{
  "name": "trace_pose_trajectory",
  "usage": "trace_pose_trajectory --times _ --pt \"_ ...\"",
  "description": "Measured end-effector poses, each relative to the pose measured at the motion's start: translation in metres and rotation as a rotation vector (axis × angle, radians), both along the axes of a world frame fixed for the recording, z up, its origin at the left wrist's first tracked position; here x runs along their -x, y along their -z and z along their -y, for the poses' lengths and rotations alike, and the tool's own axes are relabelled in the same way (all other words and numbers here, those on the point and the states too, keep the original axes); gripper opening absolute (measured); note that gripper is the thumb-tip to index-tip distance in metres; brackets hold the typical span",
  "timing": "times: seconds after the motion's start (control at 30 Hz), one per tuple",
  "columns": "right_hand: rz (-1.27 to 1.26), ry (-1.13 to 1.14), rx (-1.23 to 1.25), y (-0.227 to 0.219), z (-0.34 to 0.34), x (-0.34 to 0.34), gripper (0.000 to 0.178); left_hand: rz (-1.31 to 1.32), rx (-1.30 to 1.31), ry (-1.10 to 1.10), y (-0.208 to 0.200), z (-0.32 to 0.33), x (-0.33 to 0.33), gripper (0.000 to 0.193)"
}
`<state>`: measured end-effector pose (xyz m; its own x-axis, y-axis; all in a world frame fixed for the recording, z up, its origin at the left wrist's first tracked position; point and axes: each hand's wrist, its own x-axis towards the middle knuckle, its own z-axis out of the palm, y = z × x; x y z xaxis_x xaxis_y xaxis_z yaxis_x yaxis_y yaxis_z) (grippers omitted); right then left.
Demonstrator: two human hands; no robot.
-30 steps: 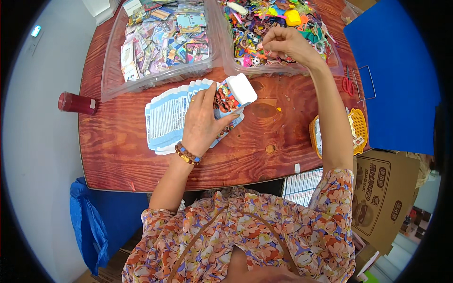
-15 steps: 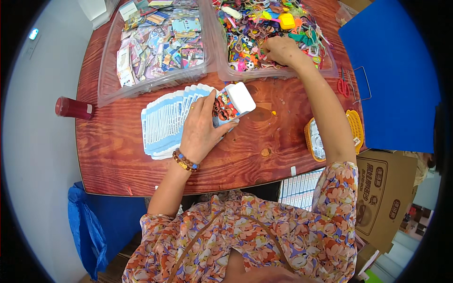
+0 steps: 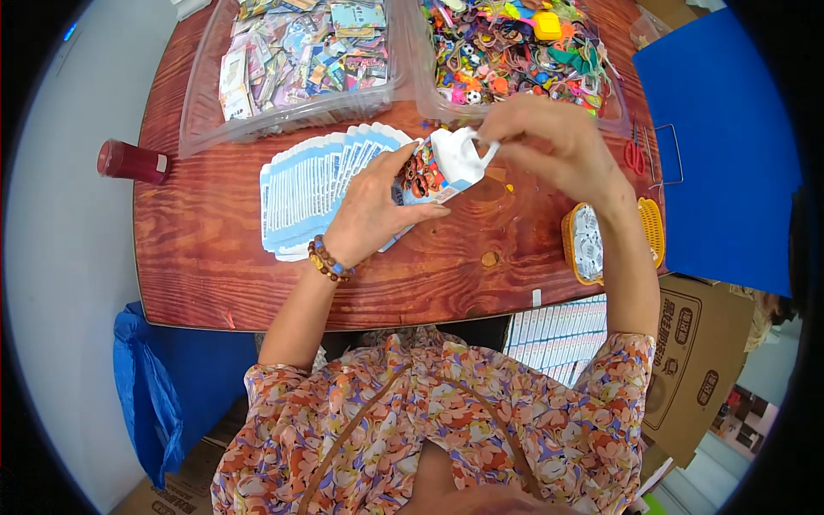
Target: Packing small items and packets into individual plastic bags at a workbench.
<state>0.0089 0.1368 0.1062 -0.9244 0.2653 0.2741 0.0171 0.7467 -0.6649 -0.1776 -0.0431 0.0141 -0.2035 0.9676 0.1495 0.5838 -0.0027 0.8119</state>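
Observation:
My left hand grips a small printed carton, thumb on the near side and fingers on the far side. The carton's white end flap stands open toward my right hand. That hand's fingertips are pinched together at the carton's open end; what they hold, if anything, is too small or hidden to tell. Under and beside my left hand lies a fanned row of flat blue-and-white cartons. Beyond the right hand stands a clear plastic bin of small colourful toys.
A second clear bin of small flat packets stands at the far left. A dark red jar sits at the table's left edge. On the right are red scissors, a yellow basket holding white packets and a blue board.
My right hand has come out of the toy bin and back to the carton's open end. The white flap now appears bent open. My left hand keeps hold of the carton.

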Motion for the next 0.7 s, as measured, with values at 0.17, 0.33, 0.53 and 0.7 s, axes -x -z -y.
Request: trace_pose_trajectory --times 0.17,0.33,0.53,0.7 --pt "-0.003 -0.163 -0.411 -0.001 0.013 0.003 0.02 0.039 0.013 0.105 -0.004 0.003 0.0 0.085" --pt "0.042 -0.158 -0.499 0.012 0.027 0.005 0.026 0.009 0.013 0.117 0.0 0.004 -0.001 0.086" --pt "0.014 0.301 -0.241 0.029 -0.043 0.019 0.017 -0.017 0.11 0.052 0.003 0.006 -0.004 0.087" --pt "0.467 0.466 -0.514 0.065 -0.117 0.062 0.024 -0.066 0.018 0.08 0.009 0.005 -0.006 0.089"
